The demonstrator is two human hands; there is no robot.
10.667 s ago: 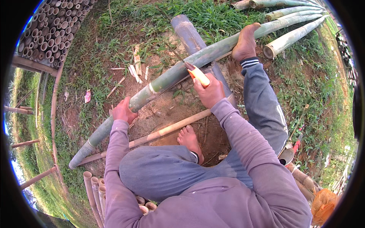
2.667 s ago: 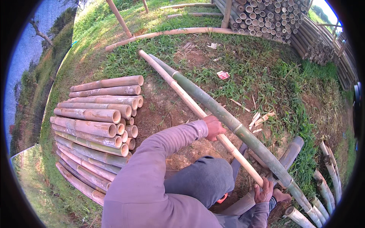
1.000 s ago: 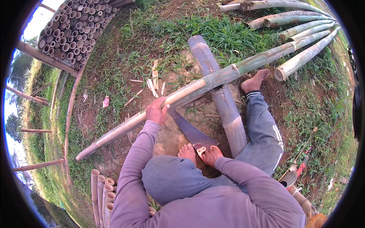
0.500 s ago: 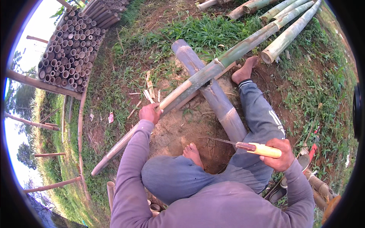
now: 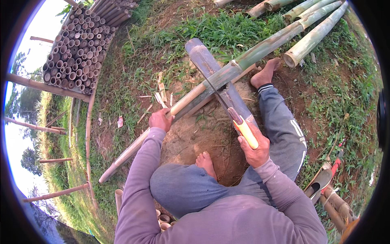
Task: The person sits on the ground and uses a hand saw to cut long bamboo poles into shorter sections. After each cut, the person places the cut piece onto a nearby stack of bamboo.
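A long green bamboo pole [image 5: 260, 55] rests slantwise across a thick greyish bamboo log [image 5: 202, 53] on the ground. My left hand [image 5: 160, 120] is closed around the pole's near, cut end. In my right hand [image 5: 256, 147] is a handsaw [image 5: 246, 132] with a pale yellow handle. Its thin dark blade lies across the top of the pole, just above where pole and log cross. Whether the teeth have bitten into the bamboo I cannot tell. A thinner bamboo pole [image 5: 124, 157] runs below the green one, partly hidden by it and by my left hand.
More bamboo poles [image 5: 302, 51] lie at the far right. A stack of cut bamboo tubes [image 5: 75, 55] fills a wooden rack at the far left. Wood slivers [image 5: 161, 87] are scattered past my left hand. Cut bamboo and a red-marked tool [image 5: 335, 166] lie at the right.
My right hand has moved left and forward with the handsaw, from beside my right knee to the bamboo pole. The blade now lies across the pole. My left hand keeps its place.
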